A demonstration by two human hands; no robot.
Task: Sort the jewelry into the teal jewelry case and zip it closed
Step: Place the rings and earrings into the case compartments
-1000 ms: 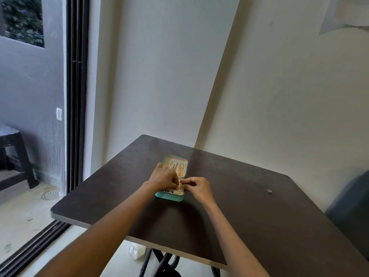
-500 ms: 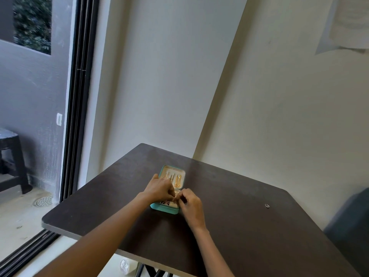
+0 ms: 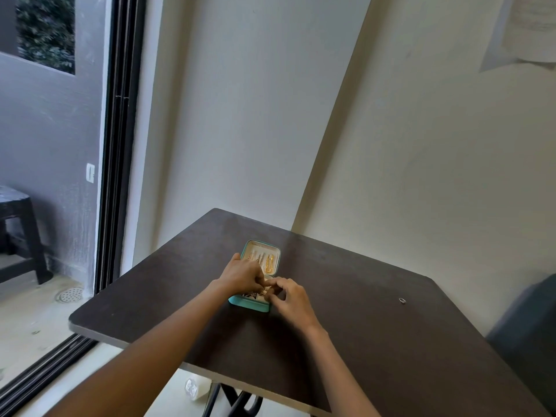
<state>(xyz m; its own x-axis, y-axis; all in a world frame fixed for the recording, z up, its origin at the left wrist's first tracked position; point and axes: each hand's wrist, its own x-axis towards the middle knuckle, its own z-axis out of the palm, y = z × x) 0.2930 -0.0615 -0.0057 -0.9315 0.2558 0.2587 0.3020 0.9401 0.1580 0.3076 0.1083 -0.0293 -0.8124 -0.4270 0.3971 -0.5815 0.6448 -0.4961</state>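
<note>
Two hands meet over the near half of the open case, and I read both forearms as reaching in from the near edge of the surface (image 3: 391, 371) so the fingertips can work at one spot. My left hand (image 3: 242, 276) lies over the case from the left, fingers curled down into the near compartment. My right hand (image 3: 290, 297) comes from the right, thumb and forefinger drawn together just at the left hand's fingertips. Both sets of fingers appear pinched on one small piece of jewelry (image 3: 264, 291), though it is too small for me to tell what it is or exactly how each hand holds it. I judge that two hands are used because the piece is fine and needs guiding into its slot.

The teal case (image 3: 249, 305) lies flat near the middle of the surface, unzipped, its near wall just below my fingertips. The pinched piece sits over the near compartment, directly between the two sets of fingertips and touching both.

Beyond the fingers, the far half of the case lies open, with gold pieces (image 3: 268, 264) lined up in a row; I judge that part already sorted.

One small ring (image 3: 402, 300) lies well apart to the right on the surface, clear of both hands. I judge it still has to be collected before the zip can be closed.
</note>
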